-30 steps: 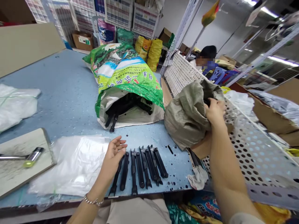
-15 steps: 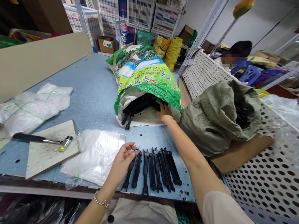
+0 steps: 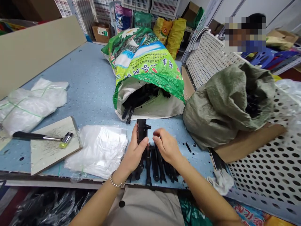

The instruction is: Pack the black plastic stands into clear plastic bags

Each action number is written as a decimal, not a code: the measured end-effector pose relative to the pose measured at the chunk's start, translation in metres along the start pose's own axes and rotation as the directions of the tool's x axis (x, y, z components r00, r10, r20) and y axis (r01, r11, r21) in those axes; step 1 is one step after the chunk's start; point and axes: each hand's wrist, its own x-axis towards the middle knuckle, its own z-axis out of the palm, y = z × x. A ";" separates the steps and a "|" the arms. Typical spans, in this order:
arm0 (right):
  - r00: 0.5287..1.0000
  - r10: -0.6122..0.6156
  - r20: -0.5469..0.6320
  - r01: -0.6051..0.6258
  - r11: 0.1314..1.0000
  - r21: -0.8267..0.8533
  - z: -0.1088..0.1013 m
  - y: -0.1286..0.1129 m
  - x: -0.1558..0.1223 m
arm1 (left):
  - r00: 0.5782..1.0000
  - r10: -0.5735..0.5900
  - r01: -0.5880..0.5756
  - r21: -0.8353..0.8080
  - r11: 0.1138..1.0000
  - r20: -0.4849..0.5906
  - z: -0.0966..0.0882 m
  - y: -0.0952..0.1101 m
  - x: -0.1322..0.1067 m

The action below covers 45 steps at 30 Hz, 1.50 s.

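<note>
My left hand (image 3: 134, 152) is closed around a long black plastic part (image 3: 141, 130), holding it upright above a row of several similar black parts (image 3: 157, 164) lying on the blue table (image 3: 89, 84). My right hand (image 3: 166, 145) hovers just right of that part, fingers curled and pinched near its top end; whether they hold anything small is unclear. A green printed sack (image 3: 145, 67) lies open behind, with more black parts (image 3: 138, 99) spilling from its mouth.
A grey-green woven sack (image 3: 223, 103) sits on cardboard at the right beside a white perforated panel (image 3: 265, 169). Clear plastic bags (image 3: 98, 149), a board with a hammer (image 3: 41, 137) and bundled bags (image 3: 28, 105) lie left. Another person sits at the back right.
My right hand went from the grey-green sack to the green sack's mouth, then came back to the front. My left hand lifted one black part off the row.
</note>
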 end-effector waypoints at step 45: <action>0.853 0.254 0.455 -0.478 0.729 0.490 0.057 -0.047 -0.058 | 0.944 -0.052 0.053 -0.005 0.999 -0.326 -0.034 -0.038 -0.049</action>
